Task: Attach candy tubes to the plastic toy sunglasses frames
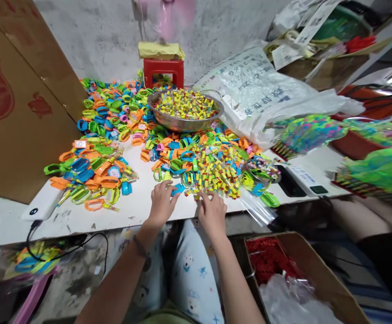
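My left hand (162,200) pinches a small blue plastic piece (178,189), which looks like part of a toy wristband, just above the white table's front edge. Beside it, my right hand (212,209) has its fingers curled at the near side of a heap of small yellow-and-red tubes (218,173); whatever is between the fingertips is too small to make out. Behind both hands spreads a pile of orange, blue and green toy wristbands (174,155). More wristbands mixed with yellow tubes form a separate pile (98,173) to the left.
A metal bowl (185,124) heaped with yellow tubes stands behind, before a red stool (164,67). A cardboard box (20,112) rises at left, near a white power bank (43,202). At right lie a small dish (263,168), a phone (290,182) and plastic bags (258,209).
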### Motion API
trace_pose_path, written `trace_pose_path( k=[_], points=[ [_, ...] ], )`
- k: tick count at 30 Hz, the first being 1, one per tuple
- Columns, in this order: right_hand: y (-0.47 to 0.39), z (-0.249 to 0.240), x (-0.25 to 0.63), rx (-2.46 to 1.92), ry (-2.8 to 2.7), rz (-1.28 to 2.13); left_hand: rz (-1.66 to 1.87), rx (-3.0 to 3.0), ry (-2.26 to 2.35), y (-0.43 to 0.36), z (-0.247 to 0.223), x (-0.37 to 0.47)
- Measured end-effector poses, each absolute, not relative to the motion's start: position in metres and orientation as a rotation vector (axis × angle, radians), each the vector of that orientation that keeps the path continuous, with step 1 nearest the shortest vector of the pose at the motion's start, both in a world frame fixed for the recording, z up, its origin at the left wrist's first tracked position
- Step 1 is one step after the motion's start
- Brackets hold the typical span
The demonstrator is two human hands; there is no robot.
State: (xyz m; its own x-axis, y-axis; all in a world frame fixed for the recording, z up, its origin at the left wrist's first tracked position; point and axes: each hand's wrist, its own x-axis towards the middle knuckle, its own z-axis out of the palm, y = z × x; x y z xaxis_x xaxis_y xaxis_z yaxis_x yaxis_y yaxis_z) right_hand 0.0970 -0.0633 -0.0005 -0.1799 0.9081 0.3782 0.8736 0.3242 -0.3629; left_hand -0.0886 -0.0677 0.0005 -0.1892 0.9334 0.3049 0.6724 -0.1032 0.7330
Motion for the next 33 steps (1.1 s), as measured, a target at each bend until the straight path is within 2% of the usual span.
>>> trace_pose_path(
  k=[3, 6, 10, 13, 16, 22, 27, 33],
  points=[
    [-0.053, 0.004, 0.091, -1.595, -2.232, 0.099, 1.347, 1.618, 1.603, -0.096, -0.005, -0.085],
    [-0.053, 0.008, 0.085, -1.552, -2.261, 0.183, 1.479, 1.192, 1.346, -0.127, -0.017, -0.081],
    [-0.075, 0.011, 0.076, -1.237, -2.035, 0.336, 1.464, 0.805, 1.155, -0.151, -0.025, -0.083],
    [-0.105, 0.008, 0.068, -1.028, -1.811, 0.615, 1.399, 0.775, 1.133, -0.152, -0.020, -0.089],
    [-0.130, -0.001, 0.066, -1.032, -1.731, 0.822, 1.379, 0.773, 1.091, -0.150, -0.015, -0.092],
    [-0.136, -0.008, 0.069, -1.160, -1.775, 0.832, 1.398, 0.893, 1.021, -0.153, -0.018, -0.090],
    [-0.132, -0.009, 0.066, -1.103, -1.757, 0.874, 1.355, 1.012, 1.111, -0.156, -0.018, -0.088],
    [-0.141, -0.012, 0.068, -1.071, -1.756, 0.895, 1.441, 0.762, 0.960, -0.152, -0.015, -0.087]
  ],
)
